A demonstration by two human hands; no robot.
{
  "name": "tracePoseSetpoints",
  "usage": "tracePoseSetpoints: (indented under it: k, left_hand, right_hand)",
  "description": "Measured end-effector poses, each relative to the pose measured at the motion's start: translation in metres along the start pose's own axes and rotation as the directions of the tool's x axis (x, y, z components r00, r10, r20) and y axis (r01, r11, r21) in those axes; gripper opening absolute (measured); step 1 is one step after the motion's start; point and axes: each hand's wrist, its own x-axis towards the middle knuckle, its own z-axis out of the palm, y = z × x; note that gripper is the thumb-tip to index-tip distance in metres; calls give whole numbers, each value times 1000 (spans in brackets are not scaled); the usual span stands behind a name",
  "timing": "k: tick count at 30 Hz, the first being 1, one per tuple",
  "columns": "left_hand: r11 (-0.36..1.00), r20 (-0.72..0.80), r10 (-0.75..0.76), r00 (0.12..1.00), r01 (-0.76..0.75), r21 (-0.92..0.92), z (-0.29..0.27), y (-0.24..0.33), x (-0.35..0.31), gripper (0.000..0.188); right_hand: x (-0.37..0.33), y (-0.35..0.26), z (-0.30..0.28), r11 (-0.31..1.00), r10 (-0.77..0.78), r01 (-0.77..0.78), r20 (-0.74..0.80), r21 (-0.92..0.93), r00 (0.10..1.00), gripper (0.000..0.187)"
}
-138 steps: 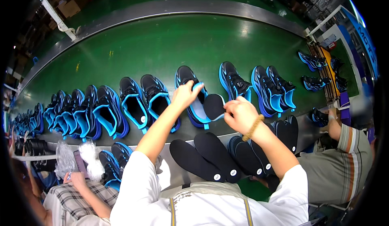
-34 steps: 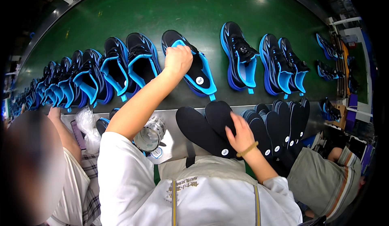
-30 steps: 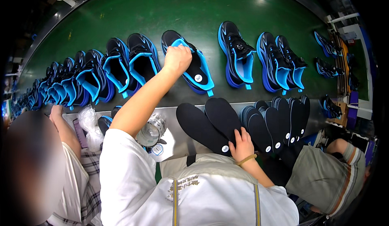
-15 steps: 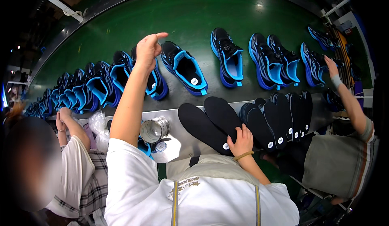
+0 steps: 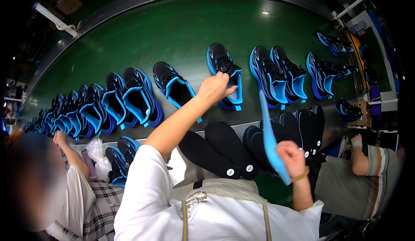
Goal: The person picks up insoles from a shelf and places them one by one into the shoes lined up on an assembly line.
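My left hand (image 5: 216,88) is closed at the tongue of a black and blue sneaker (image 5: 234,74), its thumb stretched over the shoe's opening. That sneaker stands on the green table, toe pointing away from me. In my right hand (image 5: 292,159) is an insole (image 5: 269,133), held up on edge by its lower end, so its light blue side shows. The insole's upper end reaches the heel of a neighbouring sneaker (image 5: 268,74). Below my left forearm, two black insoles (image 5: 218,154) lie side by side. More black insoles (image 5: 298,126) stand stacked behind my right hand.
A long row of matching sneakers (image 5: 93,107) runs to the left, and others (image 5: 320,72) stand at the right. Two more shoes (image 5: 121,156) and a clear plastic bag (image 5: 98,156) lie near the left edge. One co-worker (image 5: 78,185) sits left, another (image 5: 354,180) right.
My left hand has come down and right onto the sneaker. My right hand has lifted an insole from the pile. The right co-worker's arm has drawn back, and the view has shifted.
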Motion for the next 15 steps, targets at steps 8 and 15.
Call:
tracePoseSetpoints:
  k: [8, 15]
  left_hand:
    - [992, 113, -58, 992, 69, -103, 11, -28, 27, 71]
    - [993, 243, -37, 969, 63, -100, -2, -42, 13, 58]
  right_hand:
    - [121, -55, -24, 907, 393, -421, 339, 11, 855, 14]
    - [155, -72, -8, 810, 569, -579, 361, -91, 739, 11]
